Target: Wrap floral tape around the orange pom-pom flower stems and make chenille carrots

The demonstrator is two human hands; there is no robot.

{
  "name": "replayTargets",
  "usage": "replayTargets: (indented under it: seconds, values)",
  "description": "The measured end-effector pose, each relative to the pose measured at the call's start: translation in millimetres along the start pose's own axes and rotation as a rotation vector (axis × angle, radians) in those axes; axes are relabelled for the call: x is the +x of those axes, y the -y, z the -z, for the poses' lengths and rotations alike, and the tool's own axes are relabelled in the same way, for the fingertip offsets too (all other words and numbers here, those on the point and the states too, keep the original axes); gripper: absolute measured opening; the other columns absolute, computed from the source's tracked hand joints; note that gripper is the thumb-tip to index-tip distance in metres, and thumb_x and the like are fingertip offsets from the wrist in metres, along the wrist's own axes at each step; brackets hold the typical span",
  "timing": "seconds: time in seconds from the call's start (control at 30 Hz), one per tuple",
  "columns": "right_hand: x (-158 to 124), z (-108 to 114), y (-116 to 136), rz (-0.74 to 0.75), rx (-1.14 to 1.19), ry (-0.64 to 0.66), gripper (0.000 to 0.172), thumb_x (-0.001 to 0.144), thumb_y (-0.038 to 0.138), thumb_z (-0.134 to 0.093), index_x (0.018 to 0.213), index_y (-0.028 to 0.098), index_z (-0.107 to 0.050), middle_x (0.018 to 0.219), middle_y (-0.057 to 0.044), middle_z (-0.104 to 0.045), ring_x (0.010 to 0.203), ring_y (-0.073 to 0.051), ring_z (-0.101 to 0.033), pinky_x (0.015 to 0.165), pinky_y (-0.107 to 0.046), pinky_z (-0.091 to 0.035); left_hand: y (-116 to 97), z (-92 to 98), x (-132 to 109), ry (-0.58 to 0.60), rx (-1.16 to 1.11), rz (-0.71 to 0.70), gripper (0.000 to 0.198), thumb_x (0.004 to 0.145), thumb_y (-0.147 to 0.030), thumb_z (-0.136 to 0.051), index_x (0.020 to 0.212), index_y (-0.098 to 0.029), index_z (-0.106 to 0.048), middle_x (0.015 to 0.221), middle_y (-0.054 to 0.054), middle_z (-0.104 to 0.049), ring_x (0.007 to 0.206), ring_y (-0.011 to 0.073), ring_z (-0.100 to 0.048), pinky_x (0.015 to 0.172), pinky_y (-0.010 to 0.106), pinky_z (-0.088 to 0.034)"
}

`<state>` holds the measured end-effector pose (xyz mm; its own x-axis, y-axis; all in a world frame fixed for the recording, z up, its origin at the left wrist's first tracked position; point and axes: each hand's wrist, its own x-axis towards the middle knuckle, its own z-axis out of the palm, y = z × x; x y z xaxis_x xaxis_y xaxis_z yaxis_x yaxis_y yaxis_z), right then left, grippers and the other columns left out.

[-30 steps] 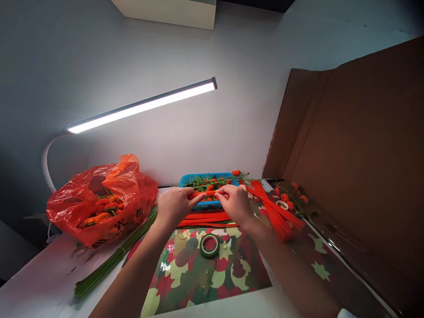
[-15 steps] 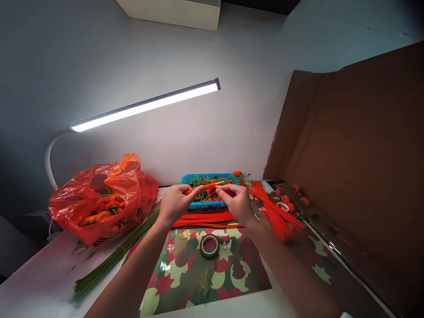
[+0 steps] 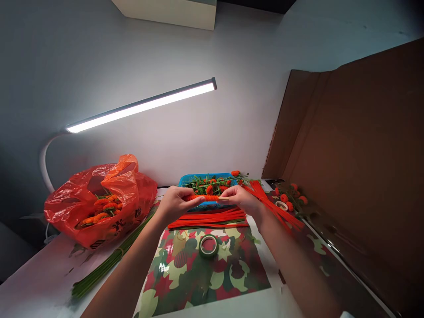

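Note:
My left hand (image 3: pixel 175 204) and my right hand (image 3: pixel 243 199) are raised side by side above the table, both pinching the ends of an orange pipe cleaner coiled round a thin stick (image 3: pixel 208 198). The stick lies level between the fingertips. Directly below the hands lies a flat bundle of red pipe cleaners (image 3: pixel 208 218). Behind them stands a blue basket (image 3: pixel 185 180) holding green stems and orange balls. A roll of green tape (image 3: pixel 208 246) lies on the patterned sheet (image 3: pixel 205 278) nearer to me.
A red plastic bag (image 3: pixel 99 203) with orange flowers sits at the left, green wire stems (image 3: pixel 109 263) beside it. More red pipe cleaners (image 3: pixel 274 207), orange balls (image 3: pixel 286 198) and a white tape ring (image 3: pixel 282 205) lie right. Brown cardboard (image 3: pixel 357 154) walls the right side. A lamp (image 3: pixel 142 106) hangs overhead.
The right hand has shifted a little right and turned, and the coiled piece between the fingers now lies level. The left hand stays in about the same place.

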<state>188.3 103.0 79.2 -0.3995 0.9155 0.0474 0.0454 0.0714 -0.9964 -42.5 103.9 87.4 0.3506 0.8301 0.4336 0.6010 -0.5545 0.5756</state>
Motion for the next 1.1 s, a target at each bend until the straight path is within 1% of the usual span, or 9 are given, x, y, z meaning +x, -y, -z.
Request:
replayTargets:
  seconds: [0.1, 0.23, 0.43, 0.6, 0.67, 0.73, 0.83, 0.97, 1.1]
  values:
    - [-3.1, 4.7, 1.7, -0.027, -0.076, 0.034, 0.02, 0.058, 0.034, -0.079, 0.061, 0.016, -0.073, 0.058, 0.001, -0.064, 0.06, -0.011, -0.055, 0.059, -0.024, -0.038, 1.6, 0.1, -0.5, 0.005, 0.136, -0.072, 0.051, 0.076, -0.05, -0.058, 0.047, -0.018, -0.032, 0.048, -0.006, -0.022, 0.049, 0.0078, -0.02, 0.046, 0.023, -0.017]
    - [-5.1, 6.0, 1.8, -0.035, -0.193, 0.006, 0.013, 0.059, 0.028, -0.075, 0.063, 0.016, -0.074, 0.059, 0.0, -0.065, 0.06, -0.012, -0.055, 0.059, -0.024, -0.039, 1.8, -0.8, -0.8, 0.016, 0.294, -0.133, 0.049, 0.078, -0.05, -0.055, 0.046, -0.018, -0.037, 0.046, -0.006, -0.028, 0.048, 0.009, -0.022, 0.049, 0.025, -0.018]
    - [-0.4, 4.4, -5.7, -0.018, -0.311, -0.071, 0.017, 0.062, 0.03, -0.071, 0.068, 0.014, -0.076, 0.06, -0.002, -0.067, 0.06, -0.012, -0.055, 0.057, -0.024, -0.039, -6.0, -1.2, -1.5, 0.022, 0.475, -0.099, 0.052, 0.081, -0.056, -0.046, 0.045, -0.019, -0.043, 0.044, -0.002, -0.036, 0.046, 0.0113, -0.026, 0.051, 0.028, -0.015]
    - [3.2, 3.4, -10.7, 0.009, -0.363, -0.073, 0.019, 0.066, 0.029, -0.069, 0.073, 0.013, -0.077, 0.064, -0.003, -0.069, 0.061, -0.013, -0.056, 0.058, -0.025, -0.04, -4.9, -3.7, -0.9, 0.057, 0.546, -0.081, 0.055, 0.081, -0.062, -0.043, 0.047, -0.019, -0.046, 0.045, 0.0, -0.045, 0.046, 0.0128, -0.033, 0.05, 0.028, -0.014]
    - [2.9, -0.3, -10.0, 0.027, -0.442, -0.13, 0.016, 0.067, 0.027, -0.068, 0.072, 0.014, -0.077, 0.064, -0.004, -0.069, 0.061, -0.014, -0.057, 0.058, -0.025, -0.04, -3.1, -5.7, -0.4, 0.058, 0.563, -0.06, 0.056, 0.08, -0.064, -0.043, 0.047, -0.019, -0.047, 0.045, 0.002, -0.047, 0.046, 0.0137, -0.036, 0.05, 0.028, -0.013]
    - [1.2, -6.7, -7.0, 0.043, -0.573, -0.251, 0.012, 0.069, 0.026, -0.068, 0.07, 0.017, -0.076, 0.061, -0.003, -0.068, 0.06, -0.015, -0.057, 0.06, -0.026, -0.039, -2.5, -7.4, -0.1, 0.052, 0.578, -0.034, 0.057, 0.08, -0.065, -0.042, 0.047, -0.02, -0.049, 0.046, 0.002, -0.049, 0.047, 0.0147, -0.04, 0.05, 0.028, -0.013]
    - [-3.1, -18.5, -0.3, 0.083, -0.768, -0.418, 0.009, 0.072, 0.025, -0.067, 0.068, 0.022, -0.075, 0.056, 0.001, -0.065, 0.06, -0.014, -0.057, 0.07, -0.03, -0.038, -4.7, -7.9, -0.1, 0.041, 0.616, 0.015, 0.057, 0.081, -0.065, -0.04, 0.048, -0.02, -0.05, 0.047, 0.003, -0.05, 0.049, 0.0154, -0.042, 0.05, 0.028, -0.014]
    - [-7.9, -30.6, 5.0, 0.177, -0.899, -0.516, 0.013, 0.079, 0.024, -0.064, 0.069, 0.022, -0.072, 0.062, 0.002, -0.067, 0.065, -0.014, -0.058, 0.082, -0.036, -0.03, -10.5, -6.0, -0.9, -0.001, 0.627, 0.072, 0.058, 0.08, -0.066, -0.041, 0.047, -0.02, -0.048, 0.047, 0.002, -0.048, 0.048, 0.0145, -0.039, 0.049, 0.027, -0.014]
    - [-9.5, -37.5, 3.2, 0.297, -0.982, -0.601, 0.015, 0.084, 0.02, -0.061, 0.071, 0.021, -0.069, 0.074, 0.0, -0.071, 0.077, -0.015, -0.059, 0.08, -0.035, -0.024, -15.8, -4.6, -2.2, -0.061, 0.596, 0.097, 0.058, 0.08, -0.066, -0.043, 0.046, -0.019, -0.045, 0.047, 0.001, -0.047, 0.047, 0.0136, -0.036, 0.049, 0.027, -0.013]
